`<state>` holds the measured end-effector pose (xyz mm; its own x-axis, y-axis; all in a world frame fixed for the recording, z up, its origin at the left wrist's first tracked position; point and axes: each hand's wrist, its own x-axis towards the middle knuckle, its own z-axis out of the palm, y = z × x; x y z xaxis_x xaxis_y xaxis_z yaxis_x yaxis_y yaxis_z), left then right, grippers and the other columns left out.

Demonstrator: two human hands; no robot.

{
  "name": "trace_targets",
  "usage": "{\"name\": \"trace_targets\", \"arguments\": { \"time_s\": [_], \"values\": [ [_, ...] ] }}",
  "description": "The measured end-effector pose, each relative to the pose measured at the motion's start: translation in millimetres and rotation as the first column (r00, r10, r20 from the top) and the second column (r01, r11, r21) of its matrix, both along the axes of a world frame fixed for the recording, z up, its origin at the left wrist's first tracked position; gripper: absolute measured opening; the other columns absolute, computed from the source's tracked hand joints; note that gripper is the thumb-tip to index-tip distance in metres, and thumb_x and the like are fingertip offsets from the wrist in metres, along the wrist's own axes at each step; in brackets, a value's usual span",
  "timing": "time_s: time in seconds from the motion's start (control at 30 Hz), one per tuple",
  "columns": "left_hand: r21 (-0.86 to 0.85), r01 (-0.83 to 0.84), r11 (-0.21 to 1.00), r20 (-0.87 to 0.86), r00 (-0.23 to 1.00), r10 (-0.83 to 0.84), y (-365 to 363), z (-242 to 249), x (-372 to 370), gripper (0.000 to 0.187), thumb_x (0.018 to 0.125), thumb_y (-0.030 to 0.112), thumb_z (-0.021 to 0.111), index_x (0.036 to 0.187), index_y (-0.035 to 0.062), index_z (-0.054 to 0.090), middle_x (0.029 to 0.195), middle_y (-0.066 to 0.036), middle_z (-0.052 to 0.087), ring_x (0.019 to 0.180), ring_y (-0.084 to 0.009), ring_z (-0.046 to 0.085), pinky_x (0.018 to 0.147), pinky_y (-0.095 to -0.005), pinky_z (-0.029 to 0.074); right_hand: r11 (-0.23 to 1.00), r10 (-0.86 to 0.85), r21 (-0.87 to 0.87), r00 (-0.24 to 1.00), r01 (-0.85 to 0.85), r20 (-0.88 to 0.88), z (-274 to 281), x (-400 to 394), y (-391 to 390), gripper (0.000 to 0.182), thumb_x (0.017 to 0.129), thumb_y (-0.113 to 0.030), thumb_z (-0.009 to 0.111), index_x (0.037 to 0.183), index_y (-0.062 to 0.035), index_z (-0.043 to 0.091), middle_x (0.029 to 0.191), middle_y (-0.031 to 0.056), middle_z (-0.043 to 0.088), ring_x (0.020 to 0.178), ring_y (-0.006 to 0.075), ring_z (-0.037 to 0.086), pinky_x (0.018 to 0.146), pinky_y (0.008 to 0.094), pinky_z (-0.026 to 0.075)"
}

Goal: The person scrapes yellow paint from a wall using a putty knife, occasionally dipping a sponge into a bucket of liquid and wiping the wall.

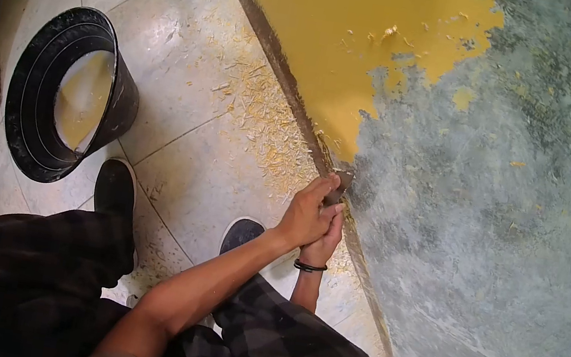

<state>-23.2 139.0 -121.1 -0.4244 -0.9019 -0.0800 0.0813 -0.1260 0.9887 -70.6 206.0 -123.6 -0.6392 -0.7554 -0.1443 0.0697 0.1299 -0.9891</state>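
Both of my hands are together low at the wall's foot, closed around a scraper (pixel 341 185) whose flat dark blade presses against the wall just above the floor. My left hand (pixel 306 213) lies over the upper side of the tool, with its fingers near the blade. Beneath it my right hand (pixel 324 238), with a black band at the wrist, wraps the handle, which is mostly hidden. Yellow paint (pixel 312 11) covers the wall's upper left part in this view. Grey bare plaster (pixel 460 206) shows on the rest, with ragged paint edges between.
A black bucket (pixel 125 97) holding cloudy yellowish liquid stands on the tiled floor (pixel 177 154) at left. Paint shavings (pixel 267 127) are heaped along the brown wall base (pixel 276 50). My dark shoes (pixel 116 185) are on the tiles between bucket and wall.
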Motion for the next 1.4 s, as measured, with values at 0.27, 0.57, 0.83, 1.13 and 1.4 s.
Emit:
{"name": "trace_targets", "arguments": {
  "time_s": [0.27, 0.57, 0.83, 1.13, 1.4],
  "values": [
    [-0.052, -0.084, 0.995, -0.064, 0.995, 0.08, 2, -2, -6, 0.042, 0.079, 0.001, 0.061, 0.12, -0.0049, 0.051, 0.116, -0.021, 0.055, 0.113, -0.0359, 0.053, 0.093, -0.0347, 0.044, 0.998, -0.065, 0.011, 0.997, 0.066, -0.034, -8, -9, -3, 0.021, 0.099, -0.015, 0.045, 0.11, -0.0007, 0.054, 0.101, 0.0027, 0.058, 0.089, 0.0109, 0.055, 0.078, 0.0249, 0.046],
    [-0.102, -0.209, 0.973, -0.041, 0.978, 0.206, -18, -8, -6, 0.045, 0.079, 0.001, 0.063, 0.122, -0.0015, 0.051, 0.11, -0.016, 0.057, 0.088, -0.0249, 0.059, 0.07, -0.0295, 0.048, 0.998, 0.057, 0.002, 0.996, -0.057, -0.066, -16, -15, -28, 0.025, 0.1, -0.02, 0.041, 0.112, -0.0022, 0.055, 0.098, 0.0003, 0.057, 0.086, 0.0079, 0.054, 0.075, 0.0224, 0.046],
    [-0.183, -0.174, 0.968, -0.078, 0.984, 0.162, 0, -1, -9, 0.045, 0.079, 0.002, 0.062, 0.122, -0.0006, 0.051, 0.114, -0.017, 0.057, 0.089, -0.0275, 0.06, 0.068, -0.0283, 0.048, 0.989, -0.146, 0.027, 0.989, 0.145, 0.031, 4, -2, -11, 0.021, 0.101, -0.019, 0.038, 0.098, -0.004, 0.053, 0.092, -0.0012, 0.054, 0.086, 0.0077, 0.051, 0.078, 0.0238, 0.044],
    [-0.065, -0.158, 0.985, -0.066, 0.986, 0.154, 4, 5, -8, 0.043, 0.077, 0.0, 0.062, 0.119, -0.002, 0.052, 0.112, -0.018, 0.056, 0.094, -0.0281, 0.057, 0.074, -0.0307, 0.047, 0.996, -0.072, -0.035, 0.98, 0.08, 0.186, -8, -14, -6, 0.027, 0.1, -0.018, 0.038, 0.114, 0.0005, 0.053, 0.104, 0.0022, 0.056, 0.092, 0.0097, 0.052, 0.082, 0.0257, 0.044],
    [0.08, -0.149, 0.986, -0.034, 0.988, 0.152, -26, 3, 0, 0.042, 0.079, 0.004, 0.063, 0.119, -0.0016, 0.053, 0.112, -0.018, 0.057, 0.099, -0.032, 0.059, 0.077, -0.0331, 0.048, 0.995, 0.083, -0.046, 0.994, -0.086, -0.078, -22, -12, -29, 0.02, 0.094, -0.012, 0.052, 0.109, 0.0011, 0.054, 0.097, 0.003, 0.056, 0.089, 0.0117, 0.054, 0.08, 0.0263, 0.046]
  ]
}}
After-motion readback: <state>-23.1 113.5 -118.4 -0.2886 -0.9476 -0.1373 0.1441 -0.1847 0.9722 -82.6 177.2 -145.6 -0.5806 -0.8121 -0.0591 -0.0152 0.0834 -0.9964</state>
